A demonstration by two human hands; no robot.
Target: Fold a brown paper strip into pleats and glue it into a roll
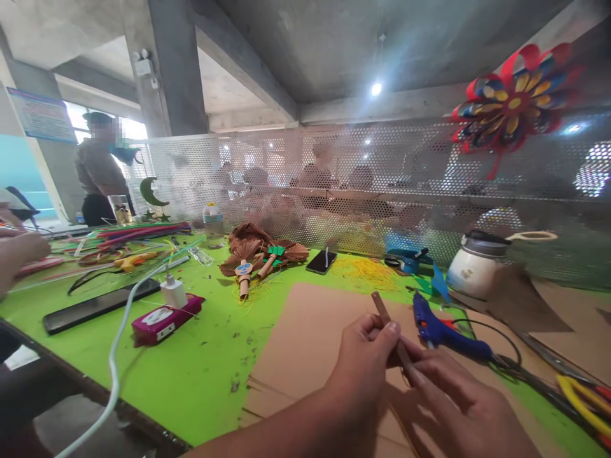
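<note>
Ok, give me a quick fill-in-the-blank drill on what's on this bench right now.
1. Both hands, left hand and right hand, pinch a thin brown ____ strip.
2. The blue glue gun lies on the tan ____ sheet.
3. The white charger plug sits on a ____ power strip.
4. The tabletop is bright ____.

Missing words: paper; cardboard; pink; green.

Green table (pixel 191 375): brown cardboard sheet (pixel 305 337) at near edge; blue glue gun (pixel 446 331) on it; pink device (pixel 162 321), possibly a power bank, left of centre.
</note>
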